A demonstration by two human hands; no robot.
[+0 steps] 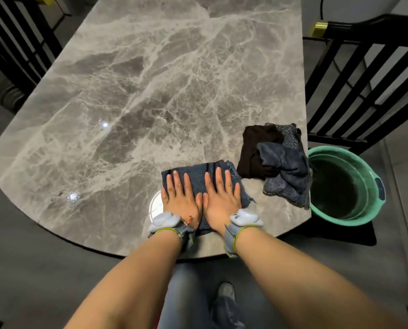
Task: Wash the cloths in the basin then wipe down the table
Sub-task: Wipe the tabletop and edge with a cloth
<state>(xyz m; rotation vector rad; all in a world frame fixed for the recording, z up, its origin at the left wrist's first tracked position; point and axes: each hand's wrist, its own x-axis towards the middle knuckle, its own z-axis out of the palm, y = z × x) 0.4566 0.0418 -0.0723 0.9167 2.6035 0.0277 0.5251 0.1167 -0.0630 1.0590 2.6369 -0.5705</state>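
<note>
Spanning most of the frame: grey veined marble table [127,103]. Green round plastic basin [340,222] holding dark water, lower right, beyond the table edge. Heap of dark cloths [276,160] beside it. My left hand [182,198] and right hand [222,198] press the flat dark-blue cloth [198,172], centre-bottom, fingers straight and slightly spread.

One wide-angle camera, worn on the head, is looking forward and steeply down from just behind the near edge of the counter [150,91]. It is sitting close, so the counter is filling the upper and middle frame and curving at the sides. The forearms [139,281] are entering from the bottom edge. The basin [340,222] is showing at centre right, and the floor [32,269] at lower left.
</note>
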